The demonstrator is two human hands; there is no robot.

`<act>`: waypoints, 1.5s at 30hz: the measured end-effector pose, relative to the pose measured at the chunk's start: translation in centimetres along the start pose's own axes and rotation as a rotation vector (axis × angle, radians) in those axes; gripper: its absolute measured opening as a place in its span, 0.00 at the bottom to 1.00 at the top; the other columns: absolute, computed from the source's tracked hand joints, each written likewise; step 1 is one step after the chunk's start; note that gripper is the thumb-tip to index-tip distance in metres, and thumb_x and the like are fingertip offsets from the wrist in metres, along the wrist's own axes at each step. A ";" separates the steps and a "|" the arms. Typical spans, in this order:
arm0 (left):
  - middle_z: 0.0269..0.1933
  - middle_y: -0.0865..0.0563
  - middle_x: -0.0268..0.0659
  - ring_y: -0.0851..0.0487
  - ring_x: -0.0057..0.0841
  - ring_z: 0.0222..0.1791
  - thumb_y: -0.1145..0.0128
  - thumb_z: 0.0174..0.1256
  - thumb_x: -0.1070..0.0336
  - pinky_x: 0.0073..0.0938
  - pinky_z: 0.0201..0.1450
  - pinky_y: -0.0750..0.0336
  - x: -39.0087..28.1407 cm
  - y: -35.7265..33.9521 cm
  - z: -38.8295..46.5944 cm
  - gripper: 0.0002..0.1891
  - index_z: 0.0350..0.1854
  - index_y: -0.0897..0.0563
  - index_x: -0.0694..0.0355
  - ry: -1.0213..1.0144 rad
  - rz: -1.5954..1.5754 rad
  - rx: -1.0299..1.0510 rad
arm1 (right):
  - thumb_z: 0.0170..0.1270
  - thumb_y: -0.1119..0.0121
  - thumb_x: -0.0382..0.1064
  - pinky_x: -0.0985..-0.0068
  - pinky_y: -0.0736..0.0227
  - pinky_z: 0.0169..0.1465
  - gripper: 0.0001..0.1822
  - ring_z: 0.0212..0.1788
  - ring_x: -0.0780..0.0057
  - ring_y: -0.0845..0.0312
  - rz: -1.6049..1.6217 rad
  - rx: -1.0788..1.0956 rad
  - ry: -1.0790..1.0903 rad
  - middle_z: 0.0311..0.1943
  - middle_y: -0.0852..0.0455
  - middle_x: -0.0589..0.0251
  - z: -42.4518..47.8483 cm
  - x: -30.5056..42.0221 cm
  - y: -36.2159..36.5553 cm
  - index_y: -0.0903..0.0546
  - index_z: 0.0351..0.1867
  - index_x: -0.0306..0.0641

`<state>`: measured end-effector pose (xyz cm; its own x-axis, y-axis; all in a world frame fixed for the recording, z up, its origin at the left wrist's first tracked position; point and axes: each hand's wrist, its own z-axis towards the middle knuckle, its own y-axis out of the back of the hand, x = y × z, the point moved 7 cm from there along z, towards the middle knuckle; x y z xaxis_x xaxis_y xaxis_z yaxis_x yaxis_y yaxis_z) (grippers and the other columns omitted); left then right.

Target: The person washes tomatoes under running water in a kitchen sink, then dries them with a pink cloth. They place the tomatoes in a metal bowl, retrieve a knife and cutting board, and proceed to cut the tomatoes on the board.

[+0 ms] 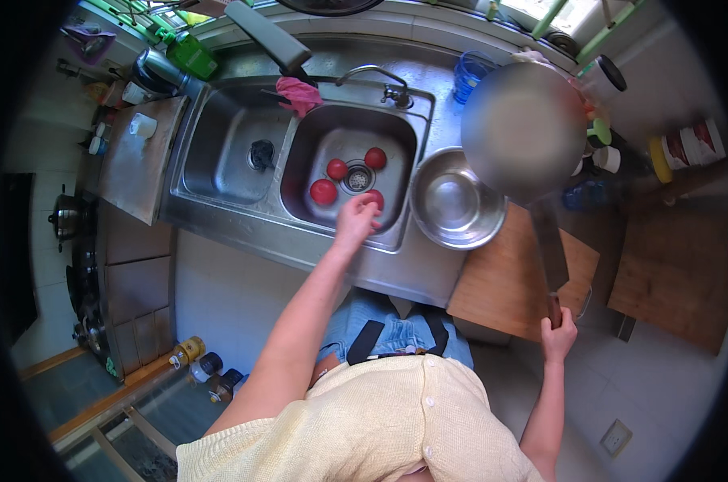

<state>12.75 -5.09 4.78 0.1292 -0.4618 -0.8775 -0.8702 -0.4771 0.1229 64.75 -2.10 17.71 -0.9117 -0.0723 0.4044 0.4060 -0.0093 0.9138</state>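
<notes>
Several red tomatoes point(323, 191) lie around the drain point(358, 178) of the right-hand sink basin point(394, 129). Over the near side of that basin, my left hand point(358, 218) reaches to a tomato point(374, 198) and partly covers it. Whether its loosely bent fingers grip that tomato cannot be made out. At the right, my right hand point(558, 337) is closed around the handle of a kitchen knife point(549, 253). The broad blade points away from me above a wooden cutting board point(496, 289). A steel bowl point(458, 199) stands between the basin and the board.
A pink cloth point(300, 95) hangs at the divider near the faucet point(397, 93). The left basin point(219, 144) has dark matter at its drain. A blue plastic cup point(471, 78) and a green bottle point(190, 55) stand behind. A round blurred patch hides part of the right counter.
</notes>
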 end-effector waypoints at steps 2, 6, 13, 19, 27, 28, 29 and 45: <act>0.37 0.14 0.48 0.13 0.39 0.33 0.39 0.63 0.62 0.32 0.39 0.18 4.0 6.8 3.7 0.26 0.63 0.27 0.64 -0.156 0.326 -0.160 | 0.56 0.36 0.36 0.66 0.24 0.34 0.12 0.27 0.64 0.20 0.147 -0.032 -0.029 0.23 0.22 0.60 -1.3 3.5 0.2 0.26 0.35 0.33; 0.63 0.26 0.55 0.24 0.48 0.60 0.35 0.58 0.62 0.41 0.60 0.26 2.6 9.5 6.3 0.31 0.64 0.28 0.63 -0.055 0.998 -0.161 | 0.67 0.38 0.34 0.81 0.35 0.21 0.07 0.16 0.84 0.32 0.588 -0.023 -0.337 0.21 0.26 0.72 -4.3 8.0 -2.9 0.25 0.35 0.35; 0.66 0.33 0.51 0.33 0.50 0.67 0.31 0.55 0.59 0.45 0.67 0.32 7.7 9.9 12.5 0.43 0.72 0.40 0.60 0.082 1.175 0.006 | 0.67 0.36 0.37 0.84 0.43 0.23 0.11 0.19 0.88 0.38 0.441 -0.222 -0.467 0.22 0.27 0.75 -5.6 8.9 -4.2 0.26 0.31 0.38; 0.57 0.23 0.48 0.20 0.44 0.55 0.29 0.51 0.62 0.41 0.54 0.21 6.2 9.4 12.8 0.35 0.63 0.30 0.62 0.170 0.895 0.115 | 0.66 0.34 0.39 0.78 0.35 0.30 0.11 0.25 0.83 0.33 0.490 -0.195 -0.649 0.22 0.27 0.75 -5.9 8.8 -4.4 0.23 0.33 0.36; 0.48 0.17 0.51 0.16 0.35 0.36 0.46 0.60 0.38 0.27 0.34 0.22 -4.1 4.4 -0.7 0.36 0.62 0.28 0.63 0.396 -0.784 0.563 | 0.60 0.35 0.62 0.54 0.27 0.37 0.25 0.33 0.46 0.18 -0.131 -0.165 -0.533 0.28 0.14 0.51 -3.8 5.7 -6.6 0.20 0.37 0.40; 0.48 0.17 0.53 0.17 0.35 0.35 0.49 0.61 0.34 0.26 0.32 0.24 -5.6 3.4 -2.3 0.38 0.63 0.29 0.63 0.390 -0.877 0.639 | 0.61 0.36 0.64 0.53 0.27 0.37 0.26 0.35 0.45 0.17 -0.167 -0.135 -0.531 0.30 0.13 0.51 -3.7 5.6 -6.7 0.21 0.39 0.41; 0.47 0.18 0.53 0.18 0.34 0.33 0.51 0.61 0.34 0.25 0.31 0.25 -6.5 2.9 -3.3 0.39 0.63 0.29 0.63 0.395 -0.929 0.659 | 0.61 0.36 0.64 0.53 0.27 0.38 0.26 0.35 0.45 0.17 -0.161 -0.131 -0.518 0.30 0.13 0.51 -3.7 5.4 -6.9 0.21 0.40 0.41; 0.45 0.19 0.48 0.19 0.33 0.35 0.45 0.60 0.28 0.32 0.40 0.23 -8.8 9.0 -5.6 0.39 0.62 0.27 0.57 0.246 -1.132 0.514 | 0.65 0.39 0.34 0.68 0.24 0.47 0.12 0.43 0.59 0.20 0.311 -0.121 0.075 0.42 0.19 0.52 4.1 24.0 -2.9 0.21 0.48 0.32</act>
<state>6.40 -9.50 16.24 0.9562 -0.1391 -0.2576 -0.2917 -0.3758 -0.8796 41.44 0.28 24.93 -0.7378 -0.1636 0.6549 0.6724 -0.0934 0.7343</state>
